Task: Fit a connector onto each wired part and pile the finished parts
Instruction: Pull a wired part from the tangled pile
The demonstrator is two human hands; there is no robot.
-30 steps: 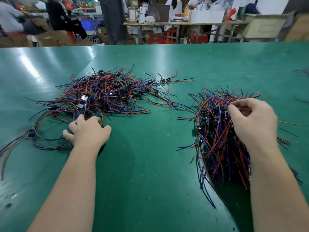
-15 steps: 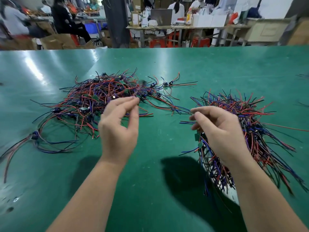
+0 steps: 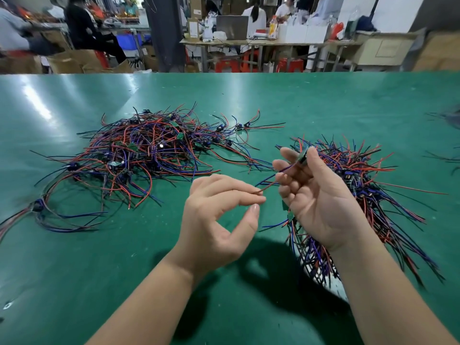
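While both your hands hover above the green table (image 3: 74, 282), the loose tangle of wired parts (image 3: 149, 155), red, blue and black, lies spread at about ten o'clock from your left hand (image 3: 214, 220). That hand sits near the middle of the view, fingers bent, thumb held apart from the forefinger. The tip of a wire touches the ends of your forefinger and middle finger, and it is not clear whether they pinch it. At two o'clock from it, your right hand (image 3: 321, 202) is turned palm towards you. It pinches one wired part (image 3: 302, 157) between thumb and forefinger, the small dark board up at the fingertips. Its wires trail across your fingers towards eight o'clock to meet the left fingertips. Behind and beneath the right hand, from one o'clock round to five, lies the denser heap (image 3: 373, 185), its wire ends fanning outward. At twelve o'clock, beyond the table's far edge, blurred people sit at workbenches.
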